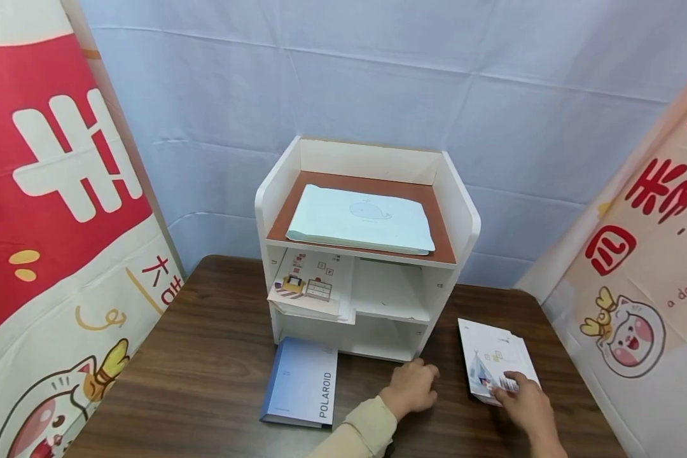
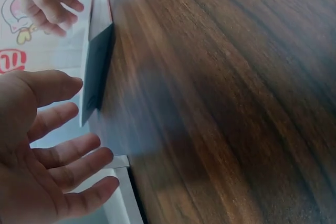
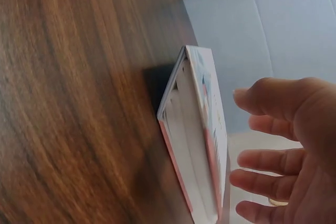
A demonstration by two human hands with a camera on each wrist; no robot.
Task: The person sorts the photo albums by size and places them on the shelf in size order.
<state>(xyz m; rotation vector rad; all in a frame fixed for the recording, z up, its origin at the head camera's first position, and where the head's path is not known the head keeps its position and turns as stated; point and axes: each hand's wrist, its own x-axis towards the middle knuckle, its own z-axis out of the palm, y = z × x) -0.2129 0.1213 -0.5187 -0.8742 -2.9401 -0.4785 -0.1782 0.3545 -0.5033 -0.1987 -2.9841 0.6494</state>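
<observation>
A white book [image 1: 495, 356] with a tent drawing lies flat on the table, right of the small shelf unit. Over its near edge reaches my right hand [image 1: 528, 407], fingers spread. In the right wrist view a gap shows between that hand [image 3: 294, 156] and the page edges of the book [image 3: 189, 140]. My left hand [image 1: 413, 388] hovers over the table between the shelf unit's front right corner and the book. Its fingers are loosely bent and hold nothing, as the left wrist view shows the hand [image 2: 58, 161] near the book [image 2: 98, 51].
The white shelf unit [image 1: 462, 210] stands at the table's back. A pale blue item with a whale drawing [image 1: 366, 219] lies on top. Another illustrated book [image 1: 312, 286] juts from the middle level. A blue POLAROID book [image 1: 303, 381] lies at the front left. Printed cloths hang around.
</observation>
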